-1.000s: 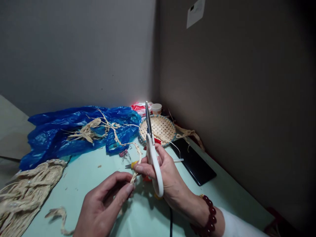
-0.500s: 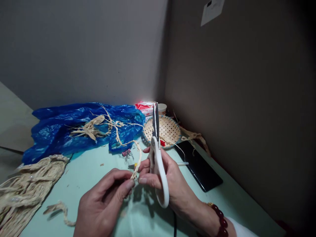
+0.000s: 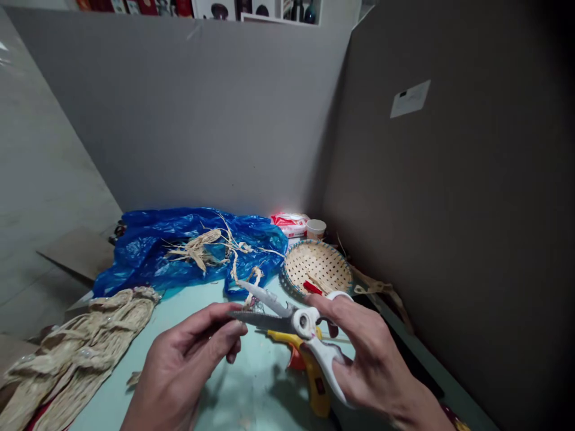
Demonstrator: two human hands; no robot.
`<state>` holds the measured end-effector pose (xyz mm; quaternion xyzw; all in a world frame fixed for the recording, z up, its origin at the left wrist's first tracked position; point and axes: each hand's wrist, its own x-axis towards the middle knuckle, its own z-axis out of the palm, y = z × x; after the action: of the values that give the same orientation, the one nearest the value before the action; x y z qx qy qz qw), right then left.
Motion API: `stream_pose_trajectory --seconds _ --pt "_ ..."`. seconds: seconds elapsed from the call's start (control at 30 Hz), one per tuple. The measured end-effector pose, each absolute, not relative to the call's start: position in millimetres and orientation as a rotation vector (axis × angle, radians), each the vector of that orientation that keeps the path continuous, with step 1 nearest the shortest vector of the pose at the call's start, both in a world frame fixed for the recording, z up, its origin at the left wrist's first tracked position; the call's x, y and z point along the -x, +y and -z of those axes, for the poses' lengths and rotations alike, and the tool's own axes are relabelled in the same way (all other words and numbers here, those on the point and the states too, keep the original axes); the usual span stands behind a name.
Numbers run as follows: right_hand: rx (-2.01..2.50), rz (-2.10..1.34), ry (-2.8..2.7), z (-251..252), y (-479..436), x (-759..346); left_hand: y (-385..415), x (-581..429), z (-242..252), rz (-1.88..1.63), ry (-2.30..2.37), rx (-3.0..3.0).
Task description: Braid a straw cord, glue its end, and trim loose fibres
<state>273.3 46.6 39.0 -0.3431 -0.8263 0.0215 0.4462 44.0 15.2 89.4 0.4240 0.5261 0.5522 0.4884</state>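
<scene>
My right hand [image 3: 372,347] grips white-handled scissors [image 3: 306,323], fingers in the loops. The blades are apart and point left, one with a serrated edge. Their tips reach the fingertips of my left hand [image 3: 184,359], which is closed in a pinch. A braided straw cord [image 3: 257,275] runs from the blue plastic bag down behind the blades to those fingertips; its pinched end is hidden. Beneath the scissors lies a yellow glue gun [image 3: 318,389] with an orange trigger.
On the blue plastic bag [image 3: 148,251] lie loose straw strands [image 3: 200,246]. A woven basket [image 3: 332,260] holds a red item. Behind it stand a paper cup [image 3: 315,228] and a red-white packet [image 3: 290,224]. A braided straw piece [image 3: 103,341] lies left; grey panels rise behind and right.
The scissors have swung from upright and closed to blades apart, pointing left at the cord by my left hand. The view has tilted up, and the glue gun now shows more.
</scene>
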Motion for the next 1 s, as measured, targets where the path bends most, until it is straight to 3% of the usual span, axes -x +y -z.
stream_pose_trajectory --seconds 0.47,1.0 --pt "0.841 0.199 -2.145 -36 50 -277 13 -42 -101 -1.382 1.172 -0.839" --pt "0.798 0.253 -2.075 -33 48 -274 10 -31 -108 -1.307 1.209 -1.169"
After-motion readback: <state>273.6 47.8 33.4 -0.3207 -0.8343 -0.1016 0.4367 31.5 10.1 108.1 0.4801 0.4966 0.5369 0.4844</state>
